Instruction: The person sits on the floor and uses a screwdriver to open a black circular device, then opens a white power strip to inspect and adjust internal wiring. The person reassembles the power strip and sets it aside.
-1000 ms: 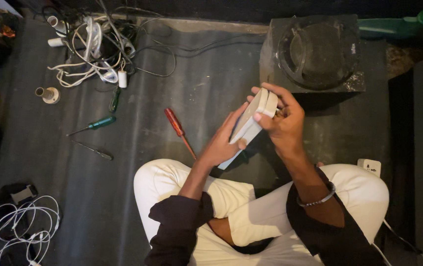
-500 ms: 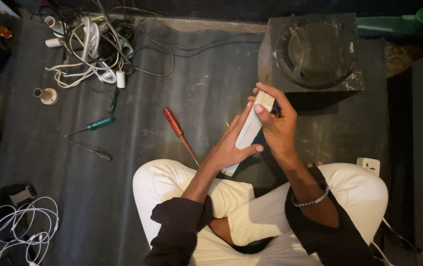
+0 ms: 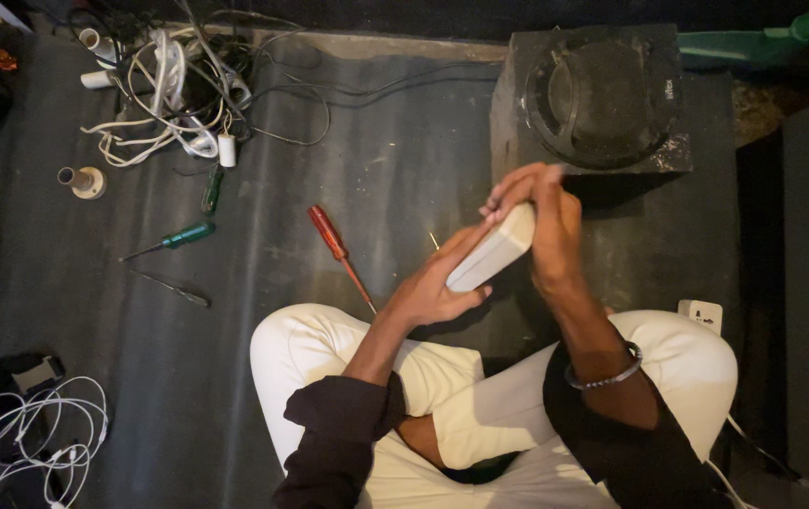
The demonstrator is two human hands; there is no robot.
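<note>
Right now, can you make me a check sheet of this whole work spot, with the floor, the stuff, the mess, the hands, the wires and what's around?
Surface: dark grey mat on the floor; the person sits cross-legged on it.
Job's things: white flat box, held tilted above the lap.
Clutter: red screwdriver, green screwdriver, thin dark tool, small white reel, all lying loose on the mat.
Hands: left hand cups the box from below; right hand grips its upper end.
Cables: tangled white and black heap at top left; white coil at bottom left.
Surroundings: black speaker box; white wall socket by the knee.
</note>
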